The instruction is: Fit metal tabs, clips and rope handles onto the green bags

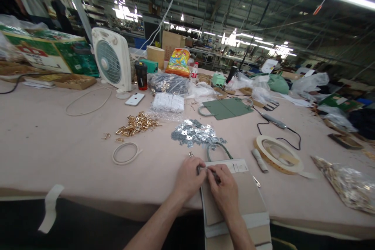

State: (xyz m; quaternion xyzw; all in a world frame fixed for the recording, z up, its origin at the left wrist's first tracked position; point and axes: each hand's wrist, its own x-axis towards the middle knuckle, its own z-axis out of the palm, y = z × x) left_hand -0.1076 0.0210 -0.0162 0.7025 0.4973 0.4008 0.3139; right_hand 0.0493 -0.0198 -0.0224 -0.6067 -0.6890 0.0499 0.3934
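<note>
A beige and white bag panel [246,193] with a green loop handle [224,148] lies at the table's front edge and hangs over it. My left hand [190,175] is closed at the panel's top left corner, fingertips pinched. Beside it, my right hand [224,183] rests on the panel with curled fingers, its tips meeting those of the left. Whatever sits between the fingertips is too small to make out. Just beyond the handle is a pile of silver metal plates [195,133]. Gold metal clips [137,124] are heaped farther left.
Tape rolls lie left [125,153] and right [278,154] of the hands. Behind are a green panel [227,108], a phone [135,99], a white fan [113,60] and a corded tool [274,121]. A plastic bag of parts [348,183] lies at right.
</note>
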